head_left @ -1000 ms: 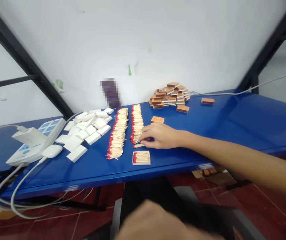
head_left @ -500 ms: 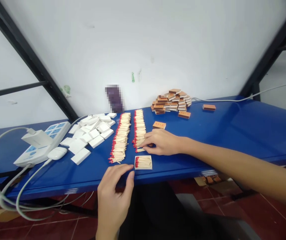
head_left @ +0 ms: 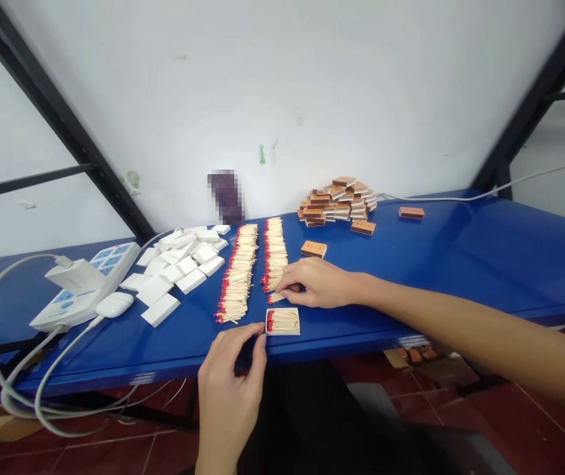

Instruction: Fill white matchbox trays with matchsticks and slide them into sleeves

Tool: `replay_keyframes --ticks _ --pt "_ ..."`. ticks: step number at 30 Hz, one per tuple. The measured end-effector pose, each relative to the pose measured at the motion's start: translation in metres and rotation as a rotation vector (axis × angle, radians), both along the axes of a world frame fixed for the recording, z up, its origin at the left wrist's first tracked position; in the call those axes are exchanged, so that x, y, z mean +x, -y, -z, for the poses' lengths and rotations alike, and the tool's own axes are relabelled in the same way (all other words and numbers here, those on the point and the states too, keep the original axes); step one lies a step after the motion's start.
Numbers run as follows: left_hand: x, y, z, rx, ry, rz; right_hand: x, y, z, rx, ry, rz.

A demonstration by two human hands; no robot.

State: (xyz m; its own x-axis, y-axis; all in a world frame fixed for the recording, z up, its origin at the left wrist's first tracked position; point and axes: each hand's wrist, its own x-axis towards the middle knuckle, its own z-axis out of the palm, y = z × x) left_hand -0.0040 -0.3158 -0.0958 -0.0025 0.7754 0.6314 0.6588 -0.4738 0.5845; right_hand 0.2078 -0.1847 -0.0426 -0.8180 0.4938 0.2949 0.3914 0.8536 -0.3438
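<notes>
A white matchbox tray (head_left: 283,332) near the table's front edge holds a layer of red-tipped matches (head_left: 285,321). At its left side is my left hand (head_left: 233,376), thumb and forefinger curved with a small gap between the tips, which touch or nearly touch the tray's edge. Just behind the tray, my right hand (head_left: 312,282) pinches at a few matches (head_left: 275,297) lying at the near end of the right-hand row of matches (head_left: 275,247). Its fingers partly hide them. A second long row of matches (head_left: 238,270) lies to the left.
White tray boxes (head_left: 183,254) are heaped at left, beside a power strip (head_left: 118,260) with cables. Orange matchboxes (head_left: 339,201) are piled against the wall. Single matchboxes lie nearby, one orange matchbox (head_left: 314,249) just behind my right hand. The blue table's front edge (head_left: 341,348) is close.
My left hand has shifted slightly right, its fingertips closing toward each other at the tray's edge. My right hand stays at the row's near end, now covering more of the matches there.
</notes>
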Motion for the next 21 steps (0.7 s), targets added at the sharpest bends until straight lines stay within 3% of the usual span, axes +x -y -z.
replay_keyframes --ticks 14,18,21 --pt "0.001 0.001 -0.008 -0.06 0.001 0.004 -0.001 0.001 0.001 0.035 0.026 0.055" --pt "-0.009 0.0 -0.036 -0.078 -0.036 0.078 -0.001 0.002 -0.002 0.026 0.054 0.05" --pt "-0.018 0.014 -0.06 -0.259 -0.158 0.33 -0.002 0.001 -0.001 0.032 0.068 0.047"
